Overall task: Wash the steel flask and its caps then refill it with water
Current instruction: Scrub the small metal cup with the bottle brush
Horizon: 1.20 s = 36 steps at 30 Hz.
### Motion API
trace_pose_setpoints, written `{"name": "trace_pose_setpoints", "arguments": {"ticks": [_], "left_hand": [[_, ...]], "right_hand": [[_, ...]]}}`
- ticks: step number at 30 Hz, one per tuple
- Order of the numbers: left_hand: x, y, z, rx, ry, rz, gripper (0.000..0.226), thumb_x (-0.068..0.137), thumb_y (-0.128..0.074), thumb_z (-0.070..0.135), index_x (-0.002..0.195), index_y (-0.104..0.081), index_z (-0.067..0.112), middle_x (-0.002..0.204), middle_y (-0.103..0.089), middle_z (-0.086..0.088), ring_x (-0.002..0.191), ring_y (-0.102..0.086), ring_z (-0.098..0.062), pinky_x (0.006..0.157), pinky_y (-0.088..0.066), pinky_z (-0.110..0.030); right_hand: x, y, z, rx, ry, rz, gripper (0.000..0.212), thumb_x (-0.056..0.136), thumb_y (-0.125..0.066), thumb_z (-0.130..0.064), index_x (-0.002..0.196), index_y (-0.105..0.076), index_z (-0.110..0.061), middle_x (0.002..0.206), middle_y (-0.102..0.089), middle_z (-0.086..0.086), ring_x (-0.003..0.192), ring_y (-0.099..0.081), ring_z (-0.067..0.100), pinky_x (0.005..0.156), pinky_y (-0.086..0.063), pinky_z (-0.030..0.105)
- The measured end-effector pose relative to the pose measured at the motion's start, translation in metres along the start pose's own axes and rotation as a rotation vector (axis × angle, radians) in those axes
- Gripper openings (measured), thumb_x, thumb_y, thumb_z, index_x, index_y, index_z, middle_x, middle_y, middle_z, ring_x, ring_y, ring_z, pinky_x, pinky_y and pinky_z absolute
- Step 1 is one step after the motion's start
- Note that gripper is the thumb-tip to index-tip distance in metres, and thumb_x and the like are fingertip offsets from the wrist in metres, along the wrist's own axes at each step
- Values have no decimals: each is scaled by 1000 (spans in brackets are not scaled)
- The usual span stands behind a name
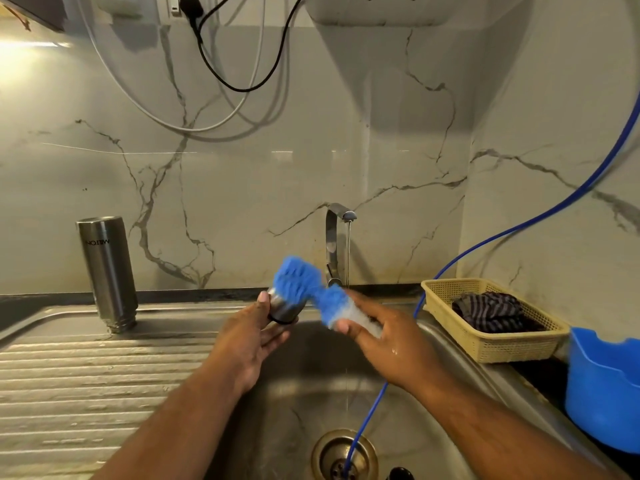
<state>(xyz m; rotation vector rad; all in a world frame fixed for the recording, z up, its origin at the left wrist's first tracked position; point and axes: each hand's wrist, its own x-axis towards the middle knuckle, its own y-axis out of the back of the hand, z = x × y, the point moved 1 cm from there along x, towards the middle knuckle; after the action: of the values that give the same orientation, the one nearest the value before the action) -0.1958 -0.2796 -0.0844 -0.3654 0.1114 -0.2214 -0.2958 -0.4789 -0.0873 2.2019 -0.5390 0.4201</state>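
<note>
- Steel flask [107, 271]: stands mouth-down on the ribbed drainboard [69, 375], far left, apart from both hands.
- Left hand [249, 337]: over the sink [301, 393]; thumb and fingers clasp the steel cap [282, 308], which has a dark ring at its base.
- Blue brush [298, 277]: blurred bristle head pressed against the cap's top.
- Right hand [388, 341]: fingers and thumb wrapped round the brush's pale handle.
- Tap [334, 244]: a thin stream of water falls just behind the hands.
- Blue hose [519, 226]: runs down from the right into the drain.
- Basket [485, 344]: right of the sink, holding a striped cloth [491, 311].
- Blue tub [602, 393]: near right edge.
</note>
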Motion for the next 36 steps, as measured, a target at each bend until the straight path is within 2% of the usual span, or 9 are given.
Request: {"name": "trace_pose_setpoints", "arguments": {"ticks": [2, 6, 9, 13, 16, 19, 25, 33, 36], "left_hand": [[-2, -3, -2, -3, 10, -20, 27, 103, -54, 33, 121, -63, 14, 114, -76, -12, 106, -73, -29, 85, -56, -41], [-5, -6, -3, 18, 14, -3, 19, 104, -53, 22, 117, -65, 15, 111, -75, -12, 106, -72, -29, 87, -58, -41], [-6, -3, -4, 37, 24, 17, 24, 103, -57, 29, 118, -65, 13, 111, -75, -12, 105, -72, -29, 84, -58, -40], [-5, -3, -7, 70, 35, 8, 22, 102, -58, 25, 117, -67, 12, 108, -76, -11, 105, -72, -28, 81, -58, -39], [-6, -5, -6, 57, 35, 4, 24, 102, -58, 31, 115, -66, 12, 108, -76, -12, 105, -72, -29, 83, -57, -40], [-8, -7, -5, 57, 33, 7, 20, 102, -58, 26, 113, -67, 12, 108, -76, -11, 105, -71, -28, 87, -57, -42], [-11, -10, -5, 59, 37, -3, 20, 103, -56, 27, 113, -66, 12, 106, -76, -11, 104, -71, -28, 90, -57, -43], [-10, -9, -7, 76, 48, 6, 16, 102, -57, 23, 109, -66, 13, 110, -74, -13, 107, -70, -29, 88, -57, -43], [-10, -9, -7, 67, 42, 13, 22, 102, -57, 30, 112, -65, 12, 109, -75, -13, 104, -72, -28, 83, -58, -41]], "right_hand": [[3, 2, 6, 42, -42, 50, 60, 90, -57, -68, 146, -41, -54, 127, -64, -19, 113, -58, 3, 95, -51, 31], [-2, 2, 3, -6, -3, -99, 49, 87, -57, -73, 132, -38, -73, 132, -60, -25, 115, -56, -1, 99, -51, 35], [1, 2, 4, 21, -17, -15, 56, 92, -60, -63, 145, -44, -54, 128, -64, -20, 112, -58, 0, 98, -50, 31], [-1, 1, 1, -39, -1, -88, 58, 92, -60, -63, 146, -41, -55, 125, -61, -24, 111, -58, -1, 96, -51, 30], [3, 4, 6, 10, -42, -4, 61, 92, -58, -63, 149, -44, -45, 130, -64, -16, 115, -59, 4, 94, -49, 28], [-1, 4, 3, -38, -3, -79, 60, 92, -60, -62, 148, -43, -50, 130, -57, -27, 116, -56, 1, 96, -48, 29], [-1, 4, 10, -4, -8, -49, 63, 87, -58, -72, 146, -41, -56, 129, -66, -19, 115, -61, 1, 97, -53, 35], [-3, 3, 7, -11, 11, -106, 59, 90, -62, -63, 146, -45, -52, 128, -57, -28, 114, -55, -2, 96, -47, 28], [1, 1, 10, 21, -39, -9, 59, 93, -60, -59, 148, -46, -44, 126, -61, -20, 116, -58, 4, 92, -45, 26]]}}
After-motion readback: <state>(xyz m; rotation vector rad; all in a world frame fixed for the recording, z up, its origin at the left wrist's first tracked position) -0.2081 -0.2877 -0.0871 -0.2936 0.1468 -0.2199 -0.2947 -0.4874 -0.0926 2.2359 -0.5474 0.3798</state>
